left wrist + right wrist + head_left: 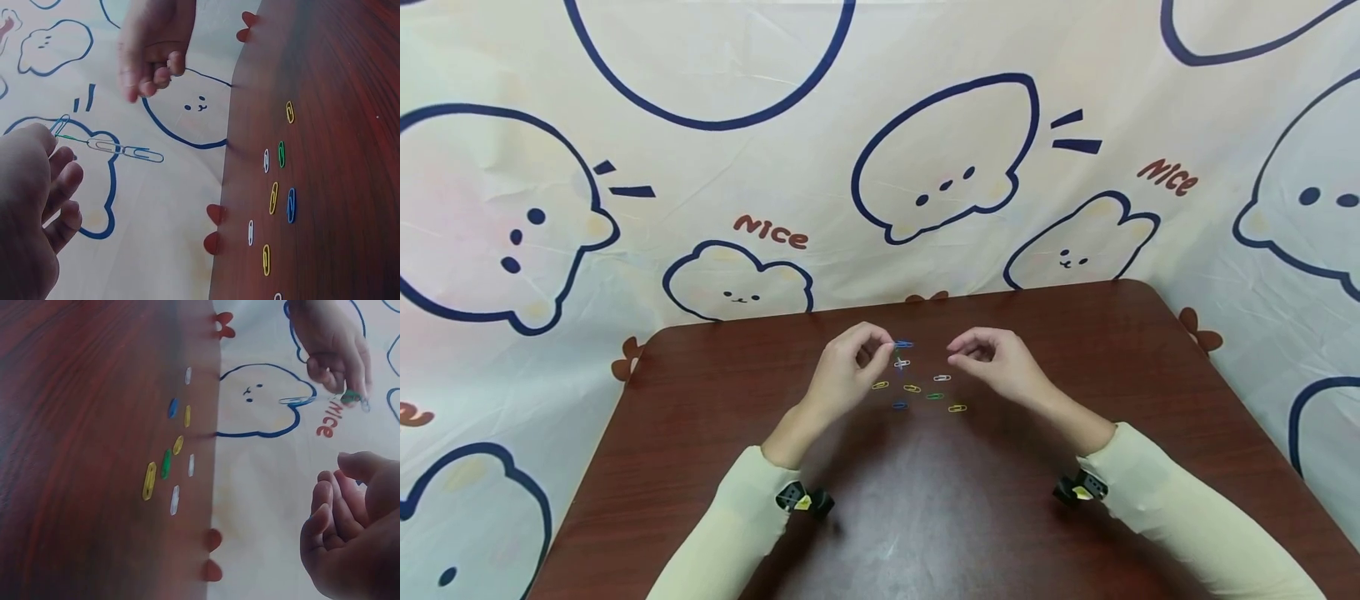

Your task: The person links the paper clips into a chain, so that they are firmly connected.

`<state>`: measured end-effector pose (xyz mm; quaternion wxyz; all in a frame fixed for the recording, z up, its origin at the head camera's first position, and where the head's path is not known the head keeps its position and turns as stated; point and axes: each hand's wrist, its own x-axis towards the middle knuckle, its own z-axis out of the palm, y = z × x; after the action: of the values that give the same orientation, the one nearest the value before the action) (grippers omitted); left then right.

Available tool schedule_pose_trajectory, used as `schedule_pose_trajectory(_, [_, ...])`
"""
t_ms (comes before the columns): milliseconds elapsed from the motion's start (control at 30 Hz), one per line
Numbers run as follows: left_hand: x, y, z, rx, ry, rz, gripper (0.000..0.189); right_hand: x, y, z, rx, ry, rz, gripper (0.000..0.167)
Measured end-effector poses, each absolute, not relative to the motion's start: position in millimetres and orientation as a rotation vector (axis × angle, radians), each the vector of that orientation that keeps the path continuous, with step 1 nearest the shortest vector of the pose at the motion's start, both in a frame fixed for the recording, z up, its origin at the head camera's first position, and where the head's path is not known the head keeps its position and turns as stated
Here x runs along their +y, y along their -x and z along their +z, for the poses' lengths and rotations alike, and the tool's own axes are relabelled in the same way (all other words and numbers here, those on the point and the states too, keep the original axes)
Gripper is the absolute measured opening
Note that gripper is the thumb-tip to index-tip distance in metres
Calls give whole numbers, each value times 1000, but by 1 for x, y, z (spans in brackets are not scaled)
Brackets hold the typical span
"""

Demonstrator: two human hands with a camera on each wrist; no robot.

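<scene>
My left hand [844,371] pinches a short chain of linked paper clips between thumb and forefinger, held up above the table. In the left wrist view a blue paper clip [60,124] is at the fingertips. From it run a green paper clip [70,137], a white paper clip [103,145] and a blue end paper clip [144,154]. Across from it, my right hand [1003,367] hovers with fingers loosely bent, thumb apart from them, and nothing held. Loose on the table below lie a green paper clip [935,396], a blue paper clip [900,406] and several yellow and white ones.
The dark brown table [895,517] has its far edge against a pale cloth [925,33] printed with cartoon figures. A yellow paper clip [957,408] lies nearest the person. Small black cameras are strapped at both sleeve cuffs.
</scene>
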<state>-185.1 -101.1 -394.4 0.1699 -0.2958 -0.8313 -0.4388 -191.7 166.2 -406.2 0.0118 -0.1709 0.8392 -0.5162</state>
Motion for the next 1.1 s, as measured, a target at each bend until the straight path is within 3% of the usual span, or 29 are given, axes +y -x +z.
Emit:
schedule_pose_trajectory(733, [-127,180,-396,-2314,739,-1378,4,188,187,-473,2644,436,-1328,13])
schedule_pose_trajectory(1100, [-128,182,-395,-2291,725,-1414,5,182,189,-483,2684,437,-1231,14])
